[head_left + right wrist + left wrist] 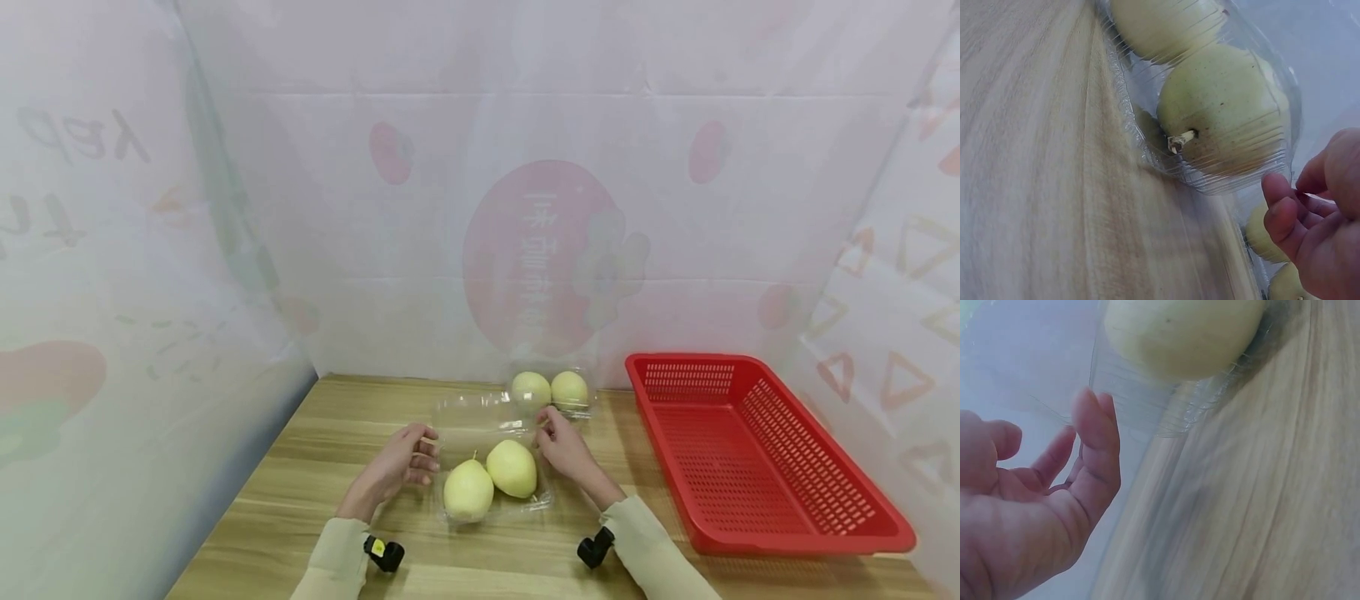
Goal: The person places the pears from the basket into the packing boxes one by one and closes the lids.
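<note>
Two pale yellow pears point(512, 468) sit side by side in a clear plastic clamshell box point(542, 502), whose lid point(472, 408) stands open at the back. My left hand point(408, 458) is at the box's left side, fingers loosely bent and thumb apart. In the left wrist view, its fingertips point(1088, 403) reach the clear plastic edge. At the right back corner, my right hand point(564, 446) brings thumb and finger together on the plastic edge. The right wrist view shows that hand point(1319, 231) beside a pear with a stem point(1222, 112); the exact contact is partly hidden.
A second clear box point(588, 408) with two pears point(569, 390) stands behind, against the printed curtain point(412, 250). To the right lies a red perforated plastic basket point(693, 517). Everything stands on a wood-grain table point(300, 467).
</note>
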`<action>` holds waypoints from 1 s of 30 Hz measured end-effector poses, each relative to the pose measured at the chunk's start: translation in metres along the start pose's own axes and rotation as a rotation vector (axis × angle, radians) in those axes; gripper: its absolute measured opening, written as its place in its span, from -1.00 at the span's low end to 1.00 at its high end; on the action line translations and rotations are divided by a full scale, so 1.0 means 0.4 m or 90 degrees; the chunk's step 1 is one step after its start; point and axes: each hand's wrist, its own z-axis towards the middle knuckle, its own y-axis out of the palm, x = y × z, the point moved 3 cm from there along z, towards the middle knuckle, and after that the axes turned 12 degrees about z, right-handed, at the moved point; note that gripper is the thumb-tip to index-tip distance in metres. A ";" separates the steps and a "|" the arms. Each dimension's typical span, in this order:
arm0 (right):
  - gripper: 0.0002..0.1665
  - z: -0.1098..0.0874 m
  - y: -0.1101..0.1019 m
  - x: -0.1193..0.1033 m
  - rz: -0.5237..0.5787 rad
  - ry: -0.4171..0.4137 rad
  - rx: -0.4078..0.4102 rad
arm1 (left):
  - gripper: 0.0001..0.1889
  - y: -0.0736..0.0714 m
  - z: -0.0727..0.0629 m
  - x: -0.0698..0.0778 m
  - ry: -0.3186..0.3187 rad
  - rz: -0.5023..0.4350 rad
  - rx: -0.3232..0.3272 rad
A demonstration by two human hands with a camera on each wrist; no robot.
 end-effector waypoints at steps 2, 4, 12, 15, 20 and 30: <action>-0.86 -0.001 -0.001 0.001 0.008 0.006 -0.002 | -0.51 0.002 0.001 0.001 -0.001 0.005 0.006; -0.89 -0.002 -0.002 0.001 0.018 0.014 -0.005 | -0.51 0.004 0.002 0.002 0.000 0.015 0.013; -0.83 -0.004 -0.009 0.011 0.013 0.006 -0.015 | -0.62 0.009 0.001 -0.004 0.008 0.029 0.033; -0.80 -0.007 -0.014 0.011 0.005 0.000 -0.011 | -0.64 0.010 0.002 -0.005 0.012 0.034 0.032; -0.76 -0.016 -0.023 0.006 0.008 -0.012 -0.015 | -0.65 0.013 0.003 -0.006 0.020 0.028 0.018; -0.78 -0.052 -0.046 -0.021 -0.051 -0.036 -0.011 | -0.65 0.017 0.001 -0.006 0.027 0.027 0.010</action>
